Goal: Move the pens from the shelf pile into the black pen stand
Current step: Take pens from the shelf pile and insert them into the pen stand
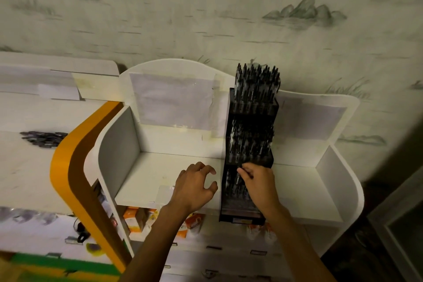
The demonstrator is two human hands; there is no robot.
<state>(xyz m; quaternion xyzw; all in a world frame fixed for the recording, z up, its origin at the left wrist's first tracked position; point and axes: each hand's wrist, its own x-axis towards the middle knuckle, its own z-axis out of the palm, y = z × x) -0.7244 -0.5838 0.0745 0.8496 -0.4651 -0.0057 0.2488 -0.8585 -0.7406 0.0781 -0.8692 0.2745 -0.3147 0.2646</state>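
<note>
A tall black tiered pen stand [249, 206] stands on the white shelf top [160, 167], its upper tiers packed with several dark pens [257, 82]. My right hand [261, 186] is over the lowest tier, fingers pinching a pen [239, 178] among those standing there. To the left of the stand my left hand [194, 186] hovers just above the shelf surface, fingers loosely curled and holding nothing. A pile of dark pens [43, 138] lies on the neighbouring shelf far to the left.
The white shelf has a curved back panel [174, 98] and side walls [119, 144]. An orange-edged shelf unit [66, 167] adjoins on the left. Boxes and packets [137, 217] sit on the shelf below. A patterned wall rises behind.
</note>
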